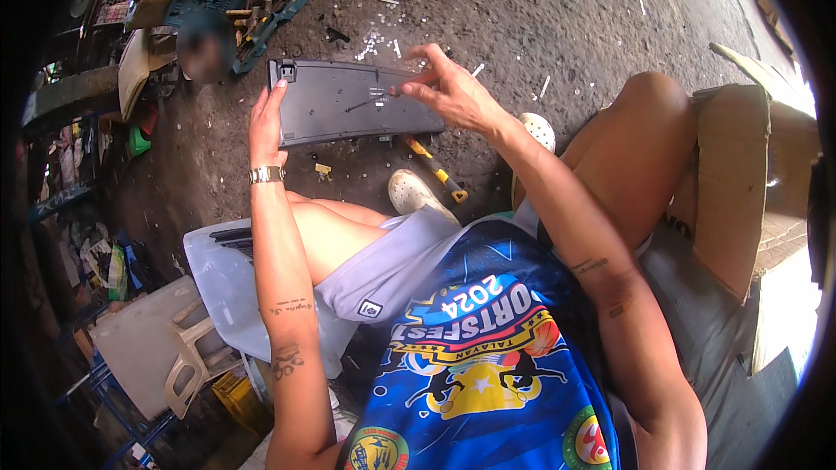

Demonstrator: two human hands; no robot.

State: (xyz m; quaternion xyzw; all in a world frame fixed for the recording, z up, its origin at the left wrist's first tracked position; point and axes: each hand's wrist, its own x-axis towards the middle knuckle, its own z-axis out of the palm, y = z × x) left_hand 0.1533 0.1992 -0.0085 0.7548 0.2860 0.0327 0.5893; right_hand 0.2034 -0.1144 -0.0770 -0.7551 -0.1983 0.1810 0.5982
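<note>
My left hand (266,126) is closed around the left end of a black computer keyboard (322,109), with the thumb on its upturned back. The keyboard is held over the ground in front of me, its label and a flip-out foot visible. Over its right part, my right hand (457,97) pinches a thin screwdriver (366,104). The dark shaft points left across the keyboard's back; the fingers hide most of the handle. Whether the tip touches the back, I cannot tell.
A blue tool case (292,13) with several tools lies beyond the keyboard. Small white pieces (373,42) are scattered over the rough ground. A yellow-and-black tool handle (444,176) lies near my shoe. A cardboard box (731,183) stands at right, a whitish plastic container (213,265) at left.
</note>
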